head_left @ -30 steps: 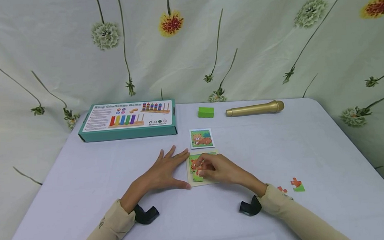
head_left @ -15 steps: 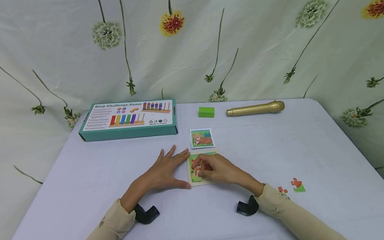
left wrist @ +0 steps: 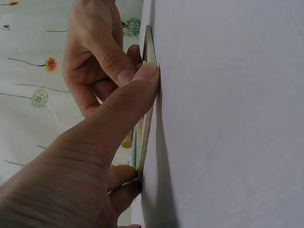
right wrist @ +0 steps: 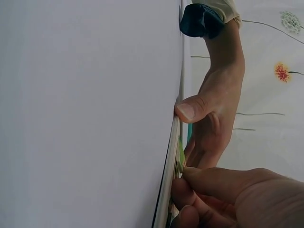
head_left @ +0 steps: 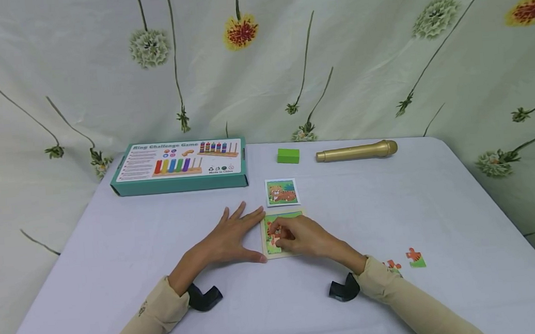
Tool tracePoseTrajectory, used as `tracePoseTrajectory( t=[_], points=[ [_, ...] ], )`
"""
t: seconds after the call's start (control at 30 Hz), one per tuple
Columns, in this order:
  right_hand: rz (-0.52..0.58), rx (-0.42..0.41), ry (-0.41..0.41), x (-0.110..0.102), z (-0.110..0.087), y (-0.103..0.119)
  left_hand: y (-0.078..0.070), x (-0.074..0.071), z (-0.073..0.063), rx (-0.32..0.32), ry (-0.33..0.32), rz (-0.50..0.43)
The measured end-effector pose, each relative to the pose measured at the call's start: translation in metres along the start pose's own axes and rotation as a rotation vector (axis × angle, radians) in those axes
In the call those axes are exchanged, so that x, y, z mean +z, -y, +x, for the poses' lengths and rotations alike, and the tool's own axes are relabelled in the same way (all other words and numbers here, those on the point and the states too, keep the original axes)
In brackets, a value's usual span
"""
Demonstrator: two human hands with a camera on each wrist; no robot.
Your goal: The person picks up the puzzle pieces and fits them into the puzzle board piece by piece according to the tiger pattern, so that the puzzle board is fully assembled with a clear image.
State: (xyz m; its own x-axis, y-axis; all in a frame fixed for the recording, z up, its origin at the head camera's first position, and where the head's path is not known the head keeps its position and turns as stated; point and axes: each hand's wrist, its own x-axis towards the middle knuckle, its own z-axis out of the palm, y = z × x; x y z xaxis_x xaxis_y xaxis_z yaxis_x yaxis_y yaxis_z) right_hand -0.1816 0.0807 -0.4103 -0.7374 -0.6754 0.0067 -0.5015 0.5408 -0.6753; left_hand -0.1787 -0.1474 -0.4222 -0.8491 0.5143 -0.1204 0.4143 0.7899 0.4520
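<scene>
A small square jigsaw puzzle board [head_left: 284, 256] with a pale rim lies flat in the middle of the table, its tiger picture partly covered by my right hand. My left hand [head_left: 228, 237] is spread at the board's left side, thumb and fingertips touching the rim. Over the board, my right hand [head_left: 306, 236] has its thumb and fingers bent together, pinching a jigsaw piece [right wrist: 181, 153]. The right wrist view shows that piece's green edge tilted up from the board by the thumb. Just behind the board lies a tiger picture card [head_left: 282, 192].
Loose jigsaw pieces [head_left: 415, 258] lie by the right sleeve, which partly hides some. At the back stand a green game box [head_left: 179, 165], a green block [head_left: 288, 155] and a gold toy microphone [head_left: 357, 151]. A flowered cloth [head_left: 362, 51] hangs behind the table.
My right hand has shifted slightly left, and the green-edged piece at the board's lower left now sits more in line with the picture. My left hand stays in place.
</scene>
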Motion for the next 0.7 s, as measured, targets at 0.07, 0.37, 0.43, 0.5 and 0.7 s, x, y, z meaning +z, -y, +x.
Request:
tracePoseTrajectory(
  t=[0.07, 0.37, 0.43, 0.5, 0.7],
  points=[
    [-0.010, 0.001, 0.002, 0.0005, 0.0000, 0.0007, -0.0002, -0.0002, -0.0002, 0.001, 0.000, 0.000],
    [-0.052, 0.008, -0.001, 0.0022, 0.0011, 0.0005, -0.0002, 0.0000, -0.0003, 0.002, 0.002, -0.002],
    [-0.060, 0.004, -0.003, 0.0026, 0.0013, 0.0007, -0.0003, 0.0000, -0.0002, 0.001, 0.003, 0.000],
    [-0.065, 0.002, -0.003, 0.0028, 0.0014, 0.0009, -0.0003, -0.0001, -0.0001, 0.001, 0.004, 0.002],
    [-0.072, 0.001, -0.006, 0.0032, 0.0013, 0.0013, -0.0003, -0.0003, -0.0003, 0.003, 0.006, 0.002]
  ],
)
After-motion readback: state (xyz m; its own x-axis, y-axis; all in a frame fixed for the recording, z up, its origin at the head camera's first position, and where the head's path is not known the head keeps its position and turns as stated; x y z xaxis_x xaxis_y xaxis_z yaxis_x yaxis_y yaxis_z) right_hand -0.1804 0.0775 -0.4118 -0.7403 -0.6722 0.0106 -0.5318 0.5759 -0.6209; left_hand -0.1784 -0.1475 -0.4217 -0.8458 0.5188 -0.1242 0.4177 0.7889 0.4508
